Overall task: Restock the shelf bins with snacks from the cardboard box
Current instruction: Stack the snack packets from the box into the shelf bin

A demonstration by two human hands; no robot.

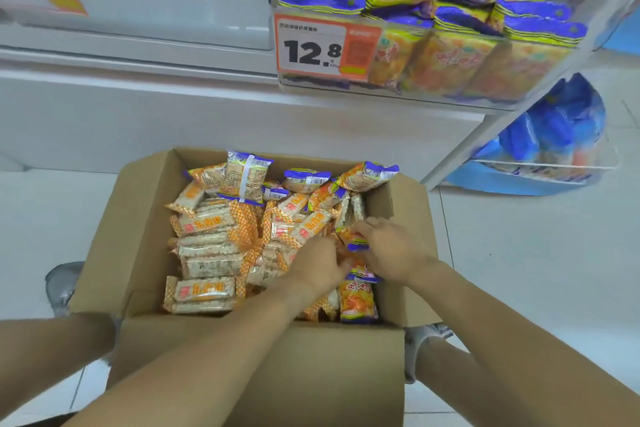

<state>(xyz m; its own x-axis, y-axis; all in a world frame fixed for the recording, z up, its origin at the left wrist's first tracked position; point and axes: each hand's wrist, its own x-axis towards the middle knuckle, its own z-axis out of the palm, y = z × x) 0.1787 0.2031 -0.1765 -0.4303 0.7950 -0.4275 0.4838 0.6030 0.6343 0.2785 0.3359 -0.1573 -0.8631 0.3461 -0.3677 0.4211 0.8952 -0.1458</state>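
Seen from the head camera, the cardboard box [145,253] sits open on the floor at the person's feet, packed with pale rice-cracker packs [204,293] on its left side and orange-and-purple snack bags [356,302] along its right and far sides. Both hands are down in the right half of the box. To do this step well, I would gather several of the orange-and-purple bags together, gripping them by their bodies rather than their crimped ends, so none slips on the lift toward the shelf bin [540,80] at far right, which already holds the same bags behind a 12.8 price tag [311,48]. The left hand [320,269] lies knuckles-up with its fingers curled down into the bags; it seems to be closing on 1, though exactly what it holds is hidden under the hand. The right hand [391,250] has its fingers loosely spread, fingertips resting on the bags near the right wall, with a purple bag edge showing just beneath it.
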